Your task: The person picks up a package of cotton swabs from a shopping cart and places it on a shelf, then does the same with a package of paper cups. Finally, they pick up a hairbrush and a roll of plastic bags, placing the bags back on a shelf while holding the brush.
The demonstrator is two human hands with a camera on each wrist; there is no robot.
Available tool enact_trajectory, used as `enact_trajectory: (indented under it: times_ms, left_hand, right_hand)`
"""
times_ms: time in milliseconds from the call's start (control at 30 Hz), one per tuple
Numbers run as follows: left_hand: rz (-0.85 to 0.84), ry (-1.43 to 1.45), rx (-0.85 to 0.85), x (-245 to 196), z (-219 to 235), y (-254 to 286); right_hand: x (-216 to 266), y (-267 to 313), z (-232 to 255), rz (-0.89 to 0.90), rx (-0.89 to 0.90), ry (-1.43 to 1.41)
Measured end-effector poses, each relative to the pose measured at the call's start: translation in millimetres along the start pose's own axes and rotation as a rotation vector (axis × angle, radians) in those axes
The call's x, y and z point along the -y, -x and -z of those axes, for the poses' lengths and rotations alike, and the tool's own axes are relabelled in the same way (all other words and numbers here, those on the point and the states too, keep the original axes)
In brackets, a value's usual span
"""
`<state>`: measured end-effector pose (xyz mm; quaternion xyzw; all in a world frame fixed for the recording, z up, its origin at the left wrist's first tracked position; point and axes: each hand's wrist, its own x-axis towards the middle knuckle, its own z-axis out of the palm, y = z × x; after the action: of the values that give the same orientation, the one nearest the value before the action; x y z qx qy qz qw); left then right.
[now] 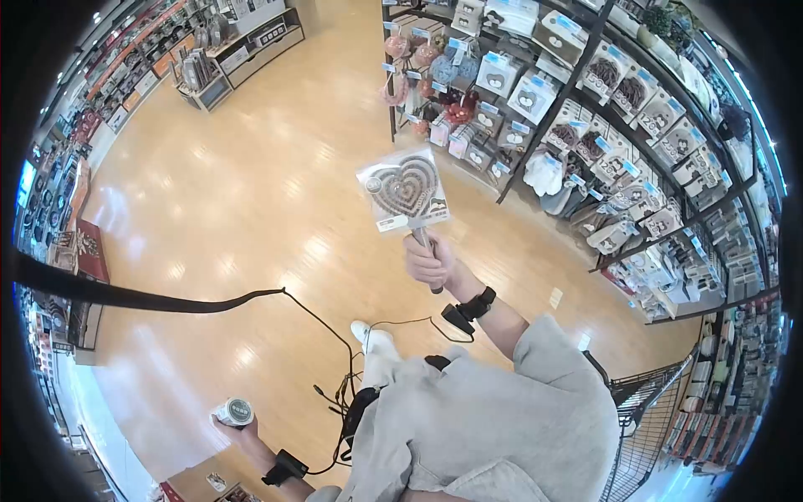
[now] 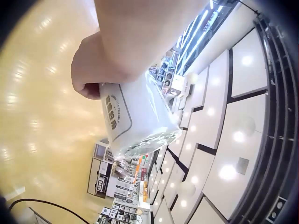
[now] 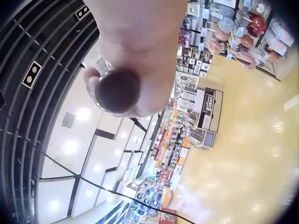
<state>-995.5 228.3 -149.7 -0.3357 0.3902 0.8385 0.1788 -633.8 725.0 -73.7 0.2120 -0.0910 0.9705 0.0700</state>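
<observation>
My right hand [image 1: 431,258] grips the dark handle [image 1: 425,243] of a packaged item with a heart-shaped beaded face [image 1: 406,188], held up in front of the shelves. In the right wrist view the round dark end of the handle [image 3: 117,91] pokes out of the fist [image 3: 145,93]. Low on the left, my left hand [image 1: 242,435] holds a white cylindrical pack with a green-grey round end [image 1: 238,411]. The left wrist view shows this pack [image 2: 135,116] in clear film with dark printed characters, the curled fingers [image 2: 91,67] around one end.
Racks of hanging packaged goods [image 1: 529,96] stand at the upper right. A wire cart [image 1: 644,418] is at the lower right, beside my body. Black cables [image 1: 347,376] hang near my legs. Further shelves [image 1: 125,67] and a low display unit [image 1: 255,54] line the upper left.
</observation>
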Motion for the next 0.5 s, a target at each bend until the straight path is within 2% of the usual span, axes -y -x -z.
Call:
enact_trajectory:
  times_ms: [33,67,100,133,200,267,333,400,433,467,500]
  left_hand:
    - [0.069,0.011,0.119,-5,-5,-38]
    - [0.101,0.036,0.144,5,-36,-54]
    - [0.086,0.05,0.152,6,-64,-66]
    - [0.062,0.046,0.153,-1,-97,-75]
    - [0.05,0.039,0.182,10,-170,-88]
    - [0.068,-0.011,0.25,23,-224,-117]
    - [0.141,-0.03,0.263,30,-277,-145]
    - [0.263,-0.122,0.442,44,-326,-177]
    - [0.036,-0.236,0.535,56,-332,-217]
    - [0.028,-0.239,0.535,62,-357,-239]
    - [0.131,-0.23,0.376,67,-385,-258]
  right_hand:
    - [11,-18,-6,0.02,-0.249,0.221]
    - [31,-41,-14,0.036,-0.489,0.462]
    - [41,-61,-19,0.031,-0.652,0.536]
    - [56,-90,-22,0.043,-0.651,0.558]
    - [75,-130,-22,0.184,-0.941,0.725]
    - [102,-145,21,0.216,-0.944,0.696]
    - [126,-168,49,0.338,-0.973,0.635]
    - [146,-193,76,0.384,-0.939,0.628]
    - [161,-204,95,0.409,-0.943,0.611]
    - [177,-215,114,0.429,-0.943,0.592]
    - [198,-226,131,0.461,-0.865,0.584]
